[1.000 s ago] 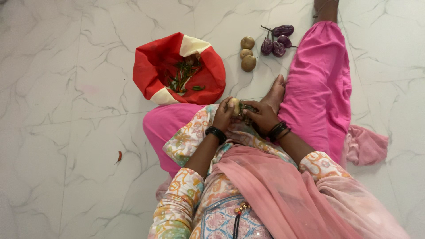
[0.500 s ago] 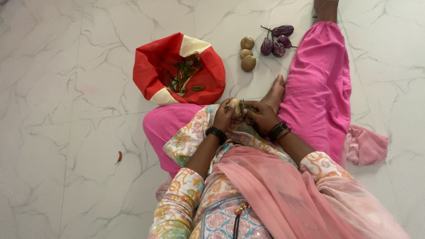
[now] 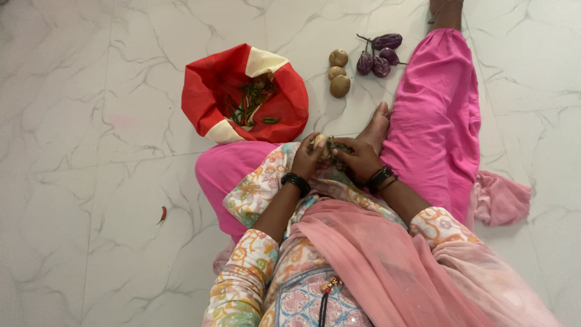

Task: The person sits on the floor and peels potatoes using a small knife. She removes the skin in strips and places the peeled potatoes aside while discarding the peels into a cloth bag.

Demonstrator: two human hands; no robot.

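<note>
Left hand (image 3: 307,158) was closed around a pale potato (image 3: 319,142), held over the lap. Right hand (image 3: 357,158) gripped a small dark tool (image 3: 336,147), touching the potato at its 3 o'clock. Red bag (image 3: 206,91) lay at 10 o'clock; three potatoes (image 3: 339,72) and purple eggplants (image 3: 378,57) at 1 o'clock.

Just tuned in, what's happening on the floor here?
A person sits on the marble floor, both hands together over the lap. The left hand holds a potato; the right hand presses a small tool against it, mostly hidden. Three more potatoes and some small purple aubergines lie ahead, beside a red cloth bag holding green chillies.
</note>
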